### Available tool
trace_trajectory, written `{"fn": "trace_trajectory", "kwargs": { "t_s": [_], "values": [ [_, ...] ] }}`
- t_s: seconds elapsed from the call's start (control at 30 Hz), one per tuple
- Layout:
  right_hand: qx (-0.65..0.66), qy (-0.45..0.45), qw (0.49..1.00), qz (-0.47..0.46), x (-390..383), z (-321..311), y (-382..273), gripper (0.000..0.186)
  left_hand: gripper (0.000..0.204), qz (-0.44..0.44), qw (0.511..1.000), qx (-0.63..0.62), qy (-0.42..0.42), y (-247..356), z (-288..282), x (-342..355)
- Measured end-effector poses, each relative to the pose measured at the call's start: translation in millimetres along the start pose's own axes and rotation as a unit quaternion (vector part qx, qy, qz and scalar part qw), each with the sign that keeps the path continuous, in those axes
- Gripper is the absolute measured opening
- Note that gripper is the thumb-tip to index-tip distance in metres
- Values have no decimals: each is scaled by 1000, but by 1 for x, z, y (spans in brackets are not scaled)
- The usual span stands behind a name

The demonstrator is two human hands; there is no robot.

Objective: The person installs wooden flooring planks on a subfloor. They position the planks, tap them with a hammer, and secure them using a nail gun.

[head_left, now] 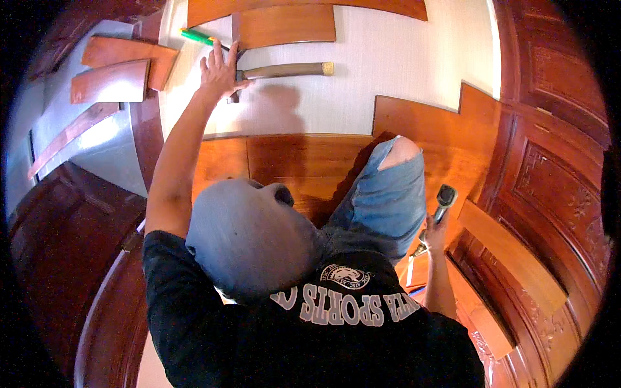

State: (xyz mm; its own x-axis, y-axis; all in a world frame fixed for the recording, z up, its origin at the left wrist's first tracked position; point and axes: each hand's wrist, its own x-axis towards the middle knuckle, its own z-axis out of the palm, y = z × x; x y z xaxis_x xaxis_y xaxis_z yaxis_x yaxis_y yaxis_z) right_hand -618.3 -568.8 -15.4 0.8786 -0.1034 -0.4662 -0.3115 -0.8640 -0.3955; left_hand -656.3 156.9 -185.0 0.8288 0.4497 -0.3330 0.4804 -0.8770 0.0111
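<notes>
My left hand (pixel 220 76) reaches forward over the pale underlay, its fingers spread. Beside its palm and thumb lies a hammer (pixel 284 70) with a brown handle and a yellowish end; the hand partly hides its head, and I cannot tell if they touch. A slim green tool with a yellow end (pixel 196 36) lies just beyond the fingertips. At my right side, my right hand (pixel 437 234) is closed around a dark-and-silver hand tool (pixel 445 199), whose broad end points up and forward. Its exact kind is unclear.
Reddish-brown floor planks (pixel 291 155) run across in front of my bent knees, with a stepped edge at right. A loose plank (pixel 284 26) lies at the far side; several others (pixel 110 81) are at left. Carved wooden panels (pixel 556 168) stand along the right.
</notes>
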Motion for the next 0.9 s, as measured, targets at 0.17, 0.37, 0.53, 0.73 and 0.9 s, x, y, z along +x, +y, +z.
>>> {"fn": "trace_trajectory", "kwargs": {
  "t_s": [0.17,0.37,0.53,0.73,0.9],
  "values": [
    [-104,86,973,-189,84,34,107,88,109,-83,985,-113,98,-17,18,-12],
    [-250,63,964,-70,77,71,68,98,71,-208,888,-363,191,-29,32,-207],
    [-349,31,933,-78,97,81,60,91,63,-376,839,-385,80,39,111,-449],
    [-373,28,920,-118,106,91,74,83,114,-465,839,-270,-82,97,134,-575],
    [-370,50,918,-130,115,88,75,77,96,-359,901,-232,74,80,114,-524]
  ]
}}
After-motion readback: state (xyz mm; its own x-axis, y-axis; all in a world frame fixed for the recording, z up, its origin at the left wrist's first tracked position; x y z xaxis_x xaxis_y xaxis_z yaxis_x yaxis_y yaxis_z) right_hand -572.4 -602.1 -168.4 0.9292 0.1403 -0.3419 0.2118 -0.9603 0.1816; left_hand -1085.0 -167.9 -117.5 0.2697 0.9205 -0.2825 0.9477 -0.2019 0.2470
